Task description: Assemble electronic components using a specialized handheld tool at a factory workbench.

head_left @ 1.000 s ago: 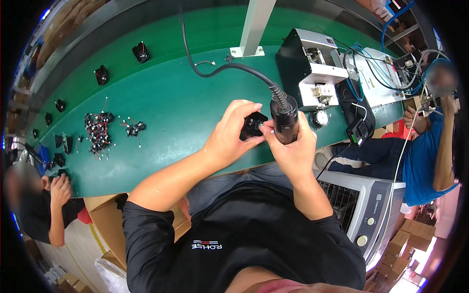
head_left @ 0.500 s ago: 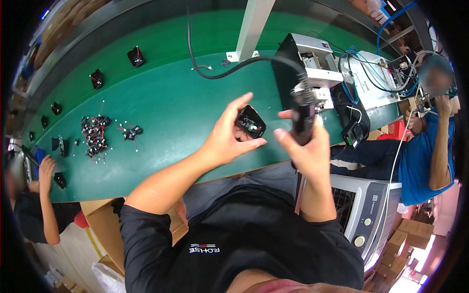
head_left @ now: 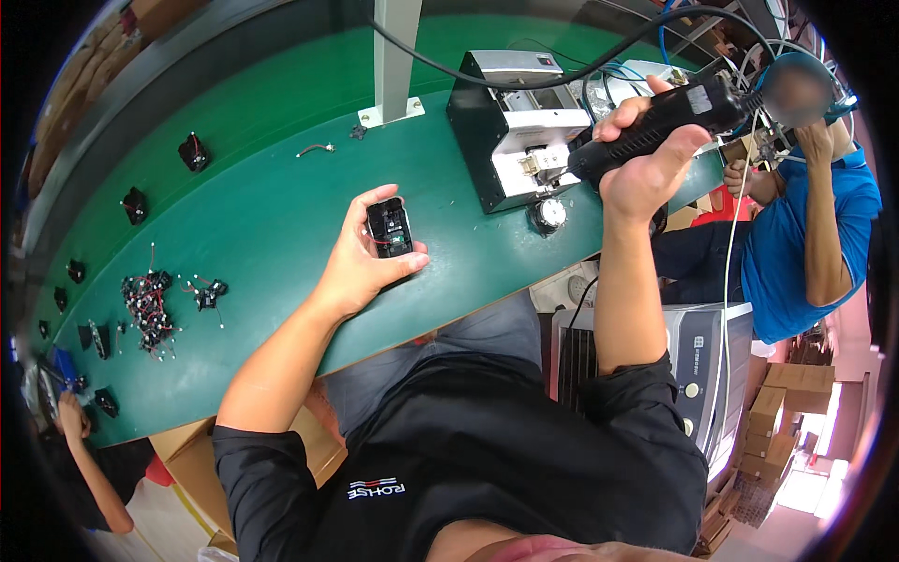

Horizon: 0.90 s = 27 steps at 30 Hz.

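My left hand holds a small black plastic housing above the green bench, its open side facing up. Inside the housing show a bit of green and a thin red wire. A black corded electric screwdriver lies tilted in my right hand, thumb and fingers around its body. Its thin tip points down-left at the metal front of a black and silver boxy machine, likely a screw feeder. Whether the tip touches the machine cannot be made out.
A tangled pile of small wired parts lies on the bench at left, near several black housings. A round silver-topped object stands before the machine. The screwdriver's cable arches overhead. Co-workers sit at both sides.
My right hand has swung right and up with the screwdriver, bringing its tip to the machine. The left hand keeps the housing, now turned more upright. The whole view has shifted.
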### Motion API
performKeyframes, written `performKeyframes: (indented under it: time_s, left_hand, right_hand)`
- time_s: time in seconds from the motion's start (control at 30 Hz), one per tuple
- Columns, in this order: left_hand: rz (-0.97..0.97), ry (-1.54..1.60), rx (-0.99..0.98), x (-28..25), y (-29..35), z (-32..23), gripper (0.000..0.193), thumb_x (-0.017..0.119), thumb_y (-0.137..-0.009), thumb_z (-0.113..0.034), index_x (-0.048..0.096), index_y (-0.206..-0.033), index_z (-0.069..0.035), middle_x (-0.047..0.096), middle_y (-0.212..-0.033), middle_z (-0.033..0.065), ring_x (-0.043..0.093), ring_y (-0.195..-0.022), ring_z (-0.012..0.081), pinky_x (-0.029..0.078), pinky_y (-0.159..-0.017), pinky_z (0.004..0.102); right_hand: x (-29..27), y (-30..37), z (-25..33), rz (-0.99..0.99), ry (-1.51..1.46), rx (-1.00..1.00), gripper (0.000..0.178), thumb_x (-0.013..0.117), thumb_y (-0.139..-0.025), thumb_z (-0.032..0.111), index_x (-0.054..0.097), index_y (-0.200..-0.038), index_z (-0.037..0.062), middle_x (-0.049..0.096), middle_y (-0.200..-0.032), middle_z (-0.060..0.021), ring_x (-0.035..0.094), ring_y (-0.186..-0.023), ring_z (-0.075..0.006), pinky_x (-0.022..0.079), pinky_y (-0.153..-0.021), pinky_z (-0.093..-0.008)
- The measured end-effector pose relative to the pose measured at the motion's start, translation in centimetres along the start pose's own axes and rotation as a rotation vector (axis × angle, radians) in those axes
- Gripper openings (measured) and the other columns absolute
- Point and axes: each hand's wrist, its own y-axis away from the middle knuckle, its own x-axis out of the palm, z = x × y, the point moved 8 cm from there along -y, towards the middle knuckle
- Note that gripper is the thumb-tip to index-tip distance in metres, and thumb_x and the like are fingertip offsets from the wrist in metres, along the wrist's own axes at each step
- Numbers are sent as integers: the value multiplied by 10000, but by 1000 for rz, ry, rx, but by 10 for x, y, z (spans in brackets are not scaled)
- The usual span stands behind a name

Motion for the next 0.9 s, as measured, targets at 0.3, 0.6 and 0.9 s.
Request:
performKeyframes:
  time_s: [0.3, 0.6, 0.9]
  left_hand:
    - [-56, 132, -3, -2, -2, 7, 954, 810, -723, 79, 288, -1505, -83, 430, -1362, 117, 659, -998, 256, 577, -876, 369]
    - [23, -254, 194, 12, 8, 11, 869, 861, -701, 5, 388, -1426, -72, 484, -1312, 121, 573, -1166, 225, 497, -1007, 368]
    - [-13, -791, 455, 29, 18, -12, 792, 954, -583, -238, 529, -1235, -94, 562, -1159, 103, 528, -1135, 305, 357, -1016, 407]
  right_hand:
    - [27, 0, -14, 349, -186, 150, 884, 307, -955, 738, 459, -1333, -46, 575, -799, -85, 567, -628, -178, 495, -621, -298]
    - [16, 3, -15, 101, 15, 165, 863, 234, -957, 757, 501, -1227, -18, 544, -715, -75, 522, -549, -163, 456, -526, -293]
    - [98, 86, 26, 321, -573, 263, 1033, 358, -821, 884, 462, -1380, 21, 541, -756, -49, 530, -547, -146, 456, -501, -320]
